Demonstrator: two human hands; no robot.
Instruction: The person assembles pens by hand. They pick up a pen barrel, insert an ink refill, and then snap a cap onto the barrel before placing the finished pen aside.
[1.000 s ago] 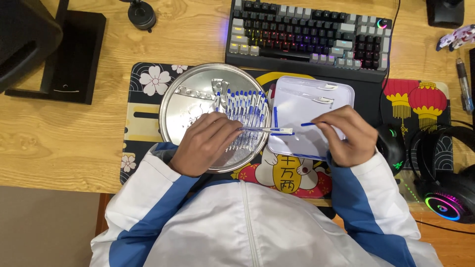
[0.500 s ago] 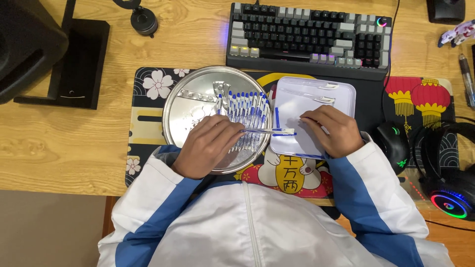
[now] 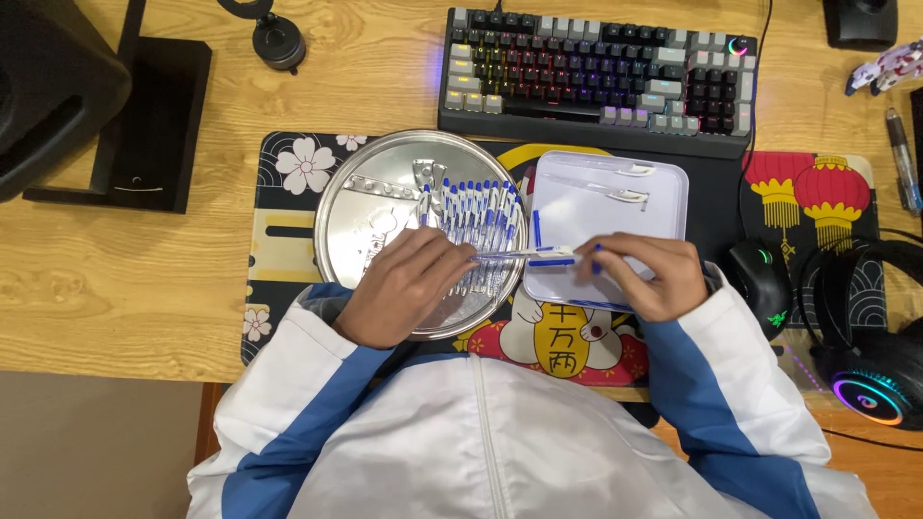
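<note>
1. The desk (image 3: pixel 125 279) carries a round tray (image 3: pixel 356 207) of blue-capped pens and a white tray (image 3: pixel 615 207) beside it.
2. The left hand (image 3: pixel 409 288), over the round tray, pinches one pen (image 3: pixel 519 254) by its barrel.
3. That pen lies crosswise, tip toward the right hand (image 3: pixel 639 279), whose fingers grip a blue cap (image 3: pixel 596 259) just off its end.

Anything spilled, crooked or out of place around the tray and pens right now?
Nothing stands out. The pens lie in a row on the round metal tray, and both hands hold one pen over the white tray.
</note>
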